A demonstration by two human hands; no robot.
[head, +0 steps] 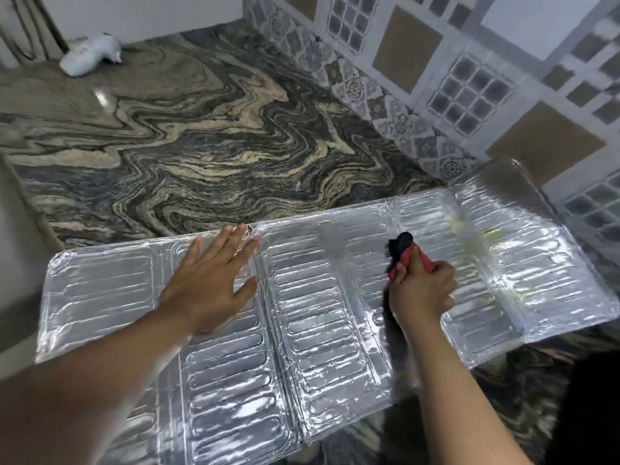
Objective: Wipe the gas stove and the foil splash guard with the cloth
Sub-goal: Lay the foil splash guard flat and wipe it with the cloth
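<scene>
Gripping a red-and-black spray trigger point(407, 256), the fingers of my right hand point(422, 290) are curling tight around its handle, nozzle pointing away from me. I am pressing my left hand point(208, 280) flat, fingers spread open, fingertips lying at the far edge of the foil splash guard point(318, 330). I am seeing the guard lying unfolded across the near part of the granite countertop point(201, 129), its right end touching the tiled wall point(469, 78). Yellowish smears point(469, 229) are showing on its right panel. A white cloth point(90, 55) is lying at the countertop's far left corner.
</scene>
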